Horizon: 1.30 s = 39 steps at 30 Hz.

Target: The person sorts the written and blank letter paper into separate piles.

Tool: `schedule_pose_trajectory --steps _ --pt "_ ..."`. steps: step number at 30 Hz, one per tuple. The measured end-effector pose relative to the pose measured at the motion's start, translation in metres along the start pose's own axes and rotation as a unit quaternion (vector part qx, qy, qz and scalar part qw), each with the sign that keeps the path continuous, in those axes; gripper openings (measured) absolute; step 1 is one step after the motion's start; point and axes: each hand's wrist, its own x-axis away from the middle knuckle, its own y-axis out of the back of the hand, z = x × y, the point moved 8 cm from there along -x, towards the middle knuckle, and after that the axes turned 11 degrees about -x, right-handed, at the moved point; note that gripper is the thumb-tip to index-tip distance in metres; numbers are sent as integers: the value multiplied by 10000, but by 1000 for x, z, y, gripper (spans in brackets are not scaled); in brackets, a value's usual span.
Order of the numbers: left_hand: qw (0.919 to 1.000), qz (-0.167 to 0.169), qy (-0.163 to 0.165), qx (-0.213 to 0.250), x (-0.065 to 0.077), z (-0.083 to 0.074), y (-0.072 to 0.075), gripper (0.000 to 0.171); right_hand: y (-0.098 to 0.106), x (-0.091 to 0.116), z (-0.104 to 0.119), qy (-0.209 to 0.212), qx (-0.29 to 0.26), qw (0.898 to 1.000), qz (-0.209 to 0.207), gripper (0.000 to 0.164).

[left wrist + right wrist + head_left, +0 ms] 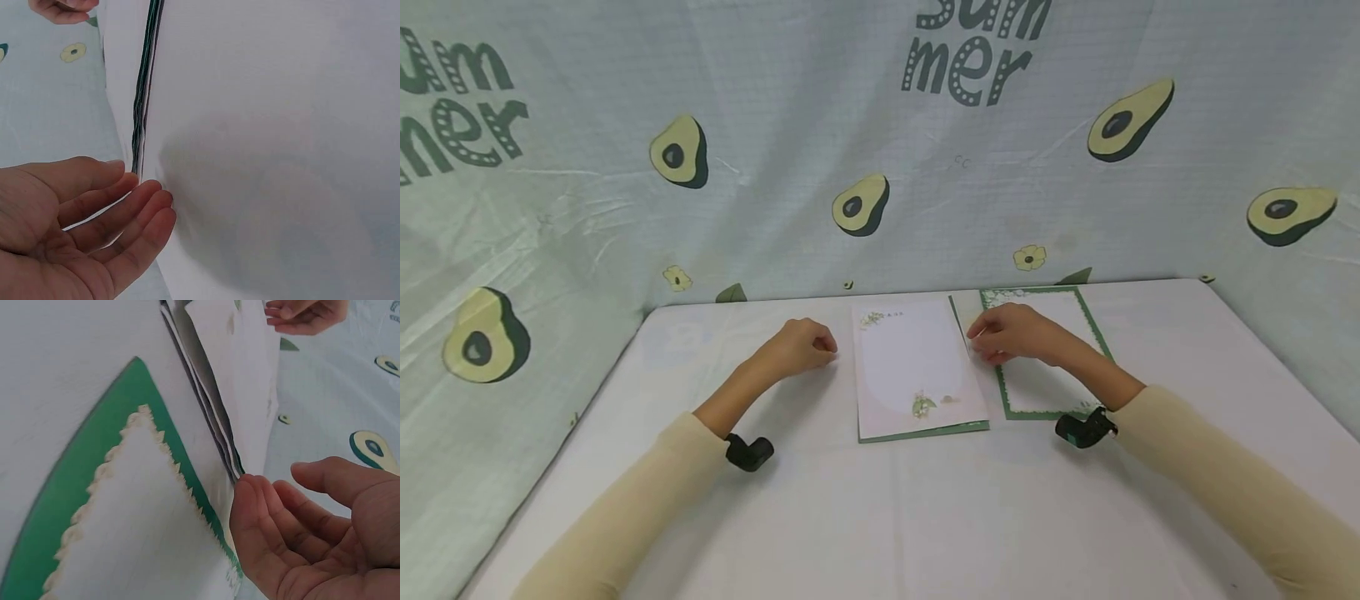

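A small stack of paper sheets lies on the table, topped by a pale pink sheet (917, 350) with printed flowers. Green edging from a sheet beneath (925, 432) peeks out along its bottom and right sides. Just left of the stack is my left hand (805, 346), fingers bent loosely and nothing held; in the left wrist view its fingertips are close to the stack's edge (145, 94). On the other side, my right hand (1011, 333) hovers over a green-bordered sheet (1037, 387), its loosely bent fingertips at the stack's right edge (215, 419). Whether they touch is unclear.
A white cloth covers the table (820, 517). Behind and beside it hangs a pale curtain (775, 233) printed with avocados and lettering. Each wrist carries a small black camera, one on the left (750, 454) and one on the right (1084, 429).
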Motion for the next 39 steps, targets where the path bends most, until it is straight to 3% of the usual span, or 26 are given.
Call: schedule_pose_trajectory --steps 5,12,19,24,33,39 --pt "9988 317 196 317 -4 6 -5 16 -3 -12 1 -176 219 9996 -90 29" --pt "9896 512 565 1219 -13 8 -11 23 -2 -18 2 -402 458 9979 -228 31" --pt "9858 586 775 1373 -19 6 -17 25 -3 -22 1 -506 387 9979 -150 31" --pt "9855 457 789 1434 -22 2 -18 26 -2 -24 1 -554 361 9977 -175 31" --pt "9852 32 721 1557 -26 1 -22 26 -2 -22 -3 -853 -183 9958 -293 37" --pt "9798 -102 846 1807 -24 1 -21 23 -4 -22 -6 -727 -494 9954 -391 43"
